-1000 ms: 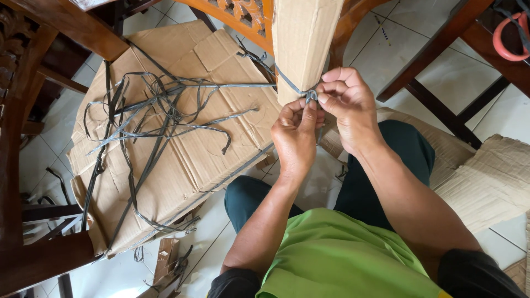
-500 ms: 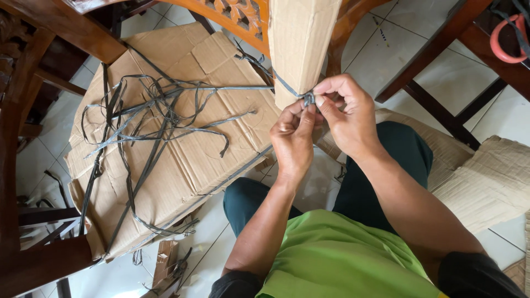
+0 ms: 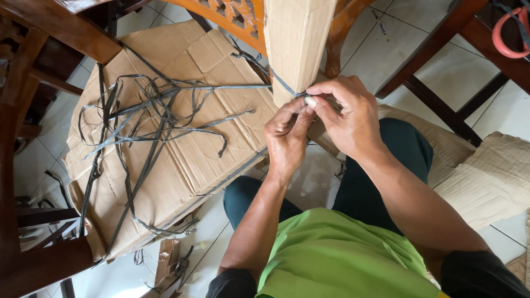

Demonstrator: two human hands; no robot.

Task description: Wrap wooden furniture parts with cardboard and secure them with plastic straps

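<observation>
While the left hand [image 3: 287, 138] pinches the grey strap [image 3: 282, 85] around the cardboard-wrapped leg [image 3: 295, 38], the right hand [image 3: 345, 118] pinches it too. Loose straps [image 3: 149, 118] lie on flattened cardboard [image 3: 182, 160].

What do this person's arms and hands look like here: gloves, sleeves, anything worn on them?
Both hands are bare: no gloves, and no ring or watch shows on the left hand or the right hand. The forearms are uncovered. Short black sleeves end above the elbows, under a bright green top. Dark green trousers cover the legs.
</observation>
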